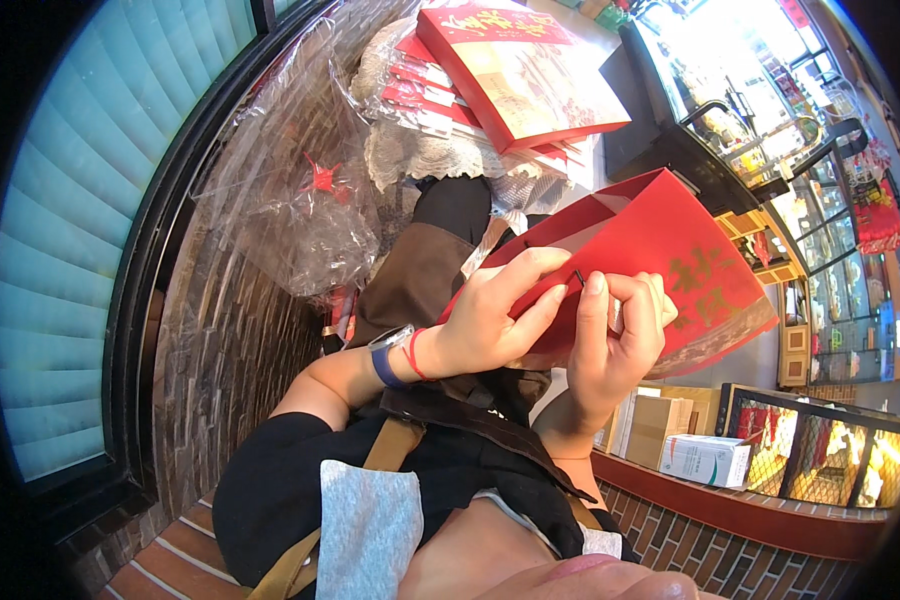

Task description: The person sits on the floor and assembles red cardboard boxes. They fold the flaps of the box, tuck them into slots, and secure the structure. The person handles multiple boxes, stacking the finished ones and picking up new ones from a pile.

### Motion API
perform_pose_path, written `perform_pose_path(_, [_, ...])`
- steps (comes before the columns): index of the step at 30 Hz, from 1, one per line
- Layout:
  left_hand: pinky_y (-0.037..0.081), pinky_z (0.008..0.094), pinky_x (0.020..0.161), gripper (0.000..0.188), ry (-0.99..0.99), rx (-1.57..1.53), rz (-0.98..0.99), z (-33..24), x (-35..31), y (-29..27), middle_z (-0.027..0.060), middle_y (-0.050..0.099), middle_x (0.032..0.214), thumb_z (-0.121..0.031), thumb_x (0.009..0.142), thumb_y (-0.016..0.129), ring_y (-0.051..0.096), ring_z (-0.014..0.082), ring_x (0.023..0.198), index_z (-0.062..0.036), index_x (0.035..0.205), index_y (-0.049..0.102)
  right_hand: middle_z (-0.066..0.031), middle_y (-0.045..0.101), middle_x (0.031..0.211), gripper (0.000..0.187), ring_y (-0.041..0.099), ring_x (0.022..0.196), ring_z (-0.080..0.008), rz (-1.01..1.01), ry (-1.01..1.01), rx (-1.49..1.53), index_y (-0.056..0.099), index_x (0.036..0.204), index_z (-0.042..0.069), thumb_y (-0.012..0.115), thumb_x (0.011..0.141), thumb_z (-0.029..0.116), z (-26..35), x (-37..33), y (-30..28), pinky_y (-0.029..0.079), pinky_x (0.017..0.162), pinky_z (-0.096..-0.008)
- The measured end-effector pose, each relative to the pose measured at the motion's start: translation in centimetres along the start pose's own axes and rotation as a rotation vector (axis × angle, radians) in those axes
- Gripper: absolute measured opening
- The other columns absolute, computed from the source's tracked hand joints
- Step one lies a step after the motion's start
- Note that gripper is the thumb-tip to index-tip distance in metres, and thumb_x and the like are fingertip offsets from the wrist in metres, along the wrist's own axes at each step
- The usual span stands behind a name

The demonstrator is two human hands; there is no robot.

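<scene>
A red paper gift bag [660, 230] with gold lettering lies tilted over my lap, its opening toward the upper left. My left hand [495, 310], with a blue band and a red string at the wrist, closes its thumb and forefinger on the bag's side panel. Close beside it, my right hand [620, 325] has its fingers curled, with thumb and forefinger pinched at a short black cord [578, 277] that comes out of the panel. The cord's other end is hidden.
A large red gift box [525, 80] rests on a lace-covered table [395, 160] beside red packets [425, 95] in clear wrap. A big clear plastic bag [300, 235] stands at the left. Cardboard boxes [660, 425] sit on a ledge at the right, below glass display cases [740, 100].
</scene>
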State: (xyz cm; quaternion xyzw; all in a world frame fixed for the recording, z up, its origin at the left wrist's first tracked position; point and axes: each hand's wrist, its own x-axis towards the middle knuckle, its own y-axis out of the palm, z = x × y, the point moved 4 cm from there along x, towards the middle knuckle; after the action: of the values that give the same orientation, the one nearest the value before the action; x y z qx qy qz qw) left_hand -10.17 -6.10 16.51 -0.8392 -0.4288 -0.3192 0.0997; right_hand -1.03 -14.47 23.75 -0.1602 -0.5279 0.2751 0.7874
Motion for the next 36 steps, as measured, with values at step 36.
perform_pose_path(36, [0.048,0.0308,0.078,0.021,-0.061,-0.188,0.156,0.9,0.9,-0.2,0.0127,0.061,0.098,-0.014,0.104,0.046,0.061,0.0173,0.087,0.0036,0.114,0.054,-0.0001,0.043,0.063,0.022,0.037,0.065,-0.0176,-0.27,-0.17,0.008,0.053,0.076,0.008,0.07,0.089,0.005,-1.5,-1.9,1.8,0.031,0.066,-0.033])
